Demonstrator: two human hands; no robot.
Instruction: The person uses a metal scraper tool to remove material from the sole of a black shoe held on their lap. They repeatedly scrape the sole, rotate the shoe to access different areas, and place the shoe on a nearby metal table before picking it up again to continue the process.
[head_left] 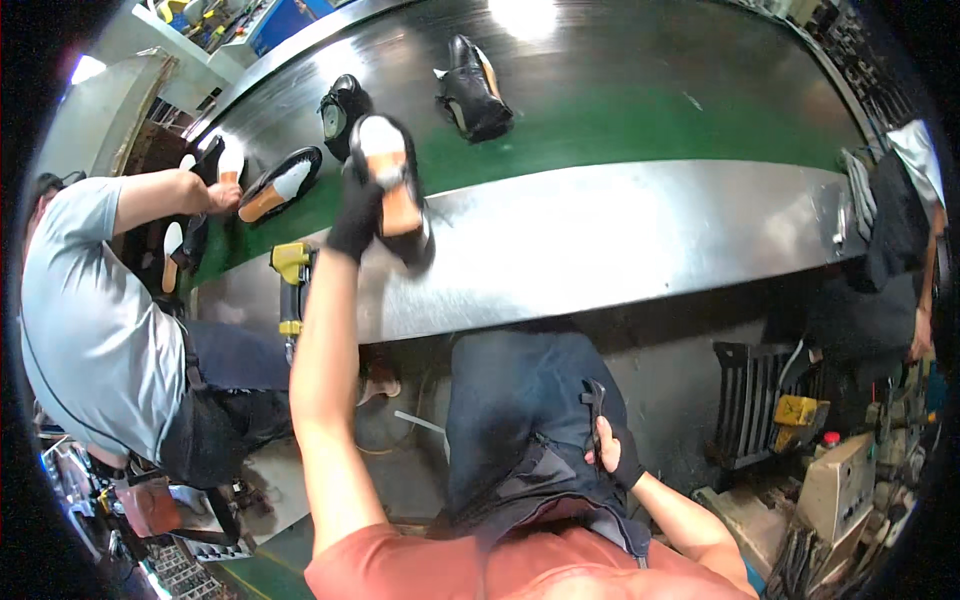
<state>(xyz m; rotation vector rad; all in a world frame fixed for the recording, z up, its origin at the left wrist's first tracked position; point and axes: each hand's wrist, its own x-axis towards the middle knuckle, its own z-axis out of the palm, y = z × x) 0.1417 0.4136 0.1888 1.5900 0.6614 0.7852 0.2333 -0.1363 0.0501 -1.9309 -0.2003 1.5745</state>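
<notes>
While clamping dark tool (595, 397) in right hand (621, 456), gripped sole-up shoe (388, 160) with left hand (358, 215) above near edge of belt (610, 143); seemingly at handling step, next needed steady placing.

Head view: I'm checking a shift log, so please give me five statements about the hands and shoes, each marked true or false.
1. The left hand holds a shoe with its white-and-tan side toward the camera. True.
2. The right hand grips a yellow-and-black tool. False: it holds a dark tool; the yellow-and-black tool is left of the left forearm.
3. A co-worker in a light shirt is at the left. True.
4. No shoes lie on the green surface. False: several do, among them a black shoe.
5. The right hand has bare fingertips. True.
</notes>
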